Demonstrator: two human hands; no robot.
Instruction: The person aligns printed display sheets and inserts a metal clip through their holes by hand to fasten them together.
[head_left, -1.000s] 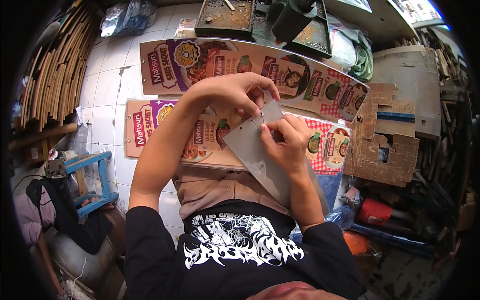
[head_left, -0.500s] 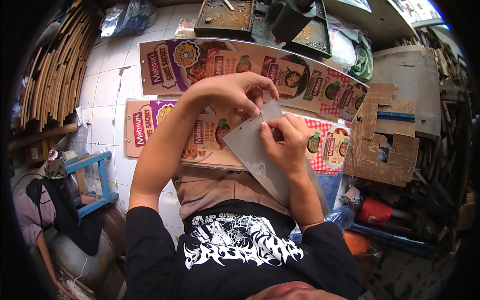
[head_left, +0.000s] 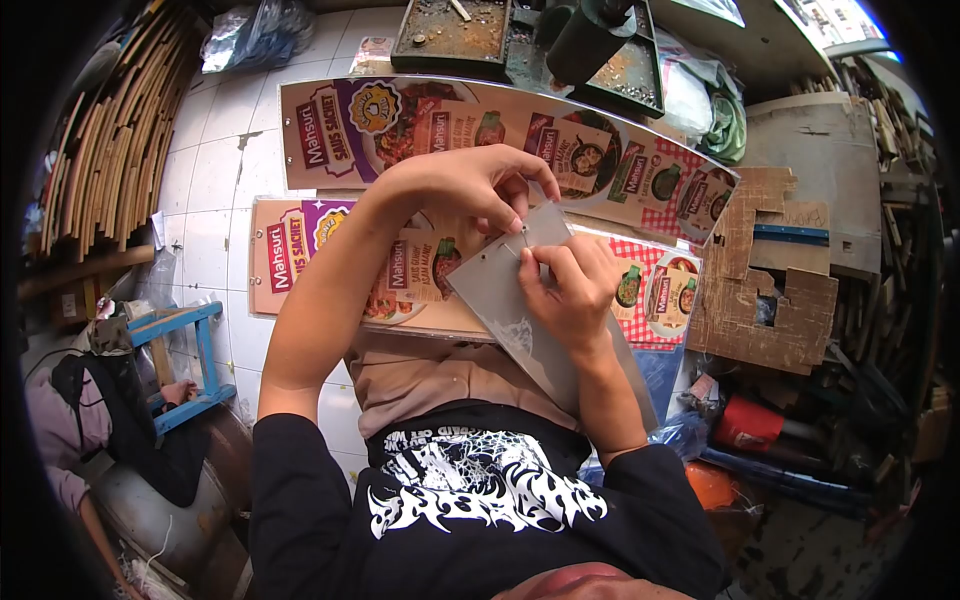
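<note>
A grey panel (head_left: 525,325) with small holes near its upper edge lies slanted across my lap and over the lower Mahsuri banner (head_left: 280,260). At its top corner my left hand (head_left: 490,190) bends over, thumb and fingers closed around the edge by a hole. My right hand (head_left: 572,290) is closed in a pinch on a thin wire (head_left: 512,246), just above the panel's face. The wire runs toward the hole beside my left fingertips. Beyond my hands lies the upper Mahsuri banner (head_left: 330,130).
Black metal trays and a dark machine column (head_left: 590,45) stand at the top. Cut cardboard (head_left: 765,270) lies at the right, wood strips (head_left: 120,130) at the upper left. A blue frame (head_left: 205,350) and another person (head_left: 75,420) are at the left.
My right hand has shifted slightly, its fingers curling more, while my left hand keeps its place. At the left, the other person's hand has appeared by the blue frame.
</note>
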